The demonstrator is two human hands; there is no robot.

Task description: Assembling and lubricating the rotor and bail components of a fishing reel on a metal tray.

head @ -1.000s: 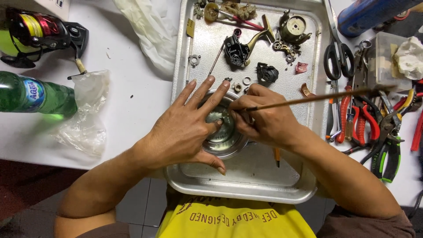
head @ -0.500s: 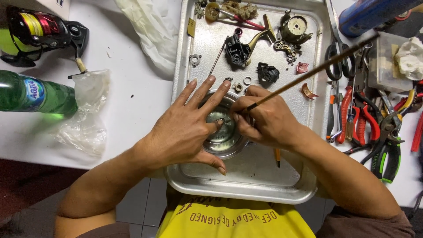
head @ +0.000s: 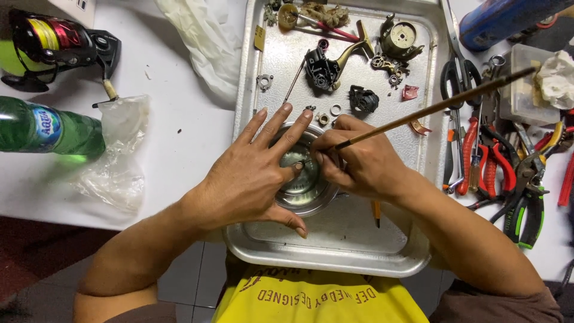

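At the near edge of the bench sits a metal tray (head: 335,254), and in its near half rests a small round steel bowl (head: 311,200). The left hand (head: 251,179) lies flat over the bowl's left rim, fingers spread wide and thumb stretched along the near rim, which seems to pin the bowl so it cannot slide on the smooth tray. It grips nothing; it only presses down. The right hand (head: 359,164) is curled at the bowl's right rim, fingers pinched on the lower end of a thin brush (head: 430,109), held like a pen. The brush tip points down into the bowl between the two hands, and its long handle slants up and away toward the far right corner. What the tip touches inside the bowl is hidden by the fingers.

Farther along the tray, small washers (head: 336,109), a black reel body (head: 320,70) with a brass arm, and a round gear housing (head: 399,39) lie spread apart, likely kept on the tray so none roll off. Right of the tray lie scissors (head: 460,78) and red-handled pliers (head: 487,167). Toward the left edge lie a green bottle (head: 48,128) and a crumpled clear bag (head: 116,158), with a fishing reel (head: 57,45) at the far left corner.
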